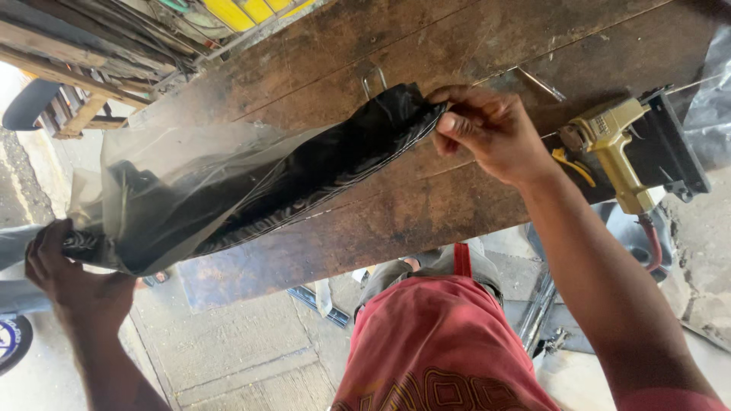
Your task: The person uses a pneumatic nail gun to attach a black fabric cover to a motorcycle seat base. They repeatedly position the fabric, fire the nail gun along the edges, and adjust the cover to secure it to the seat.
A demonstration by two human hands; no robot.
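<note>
Left hand (65, 278) clenched low at the left, right hand (487, 129) pinching, forearm outstretched.

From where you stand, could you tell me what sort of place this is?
Probably an upholstery or repair workshop: a worn wooden workbench, a pneumatic staple gun with its air hose, and black material in a clear plastic sleeve held by both hands.
</note>
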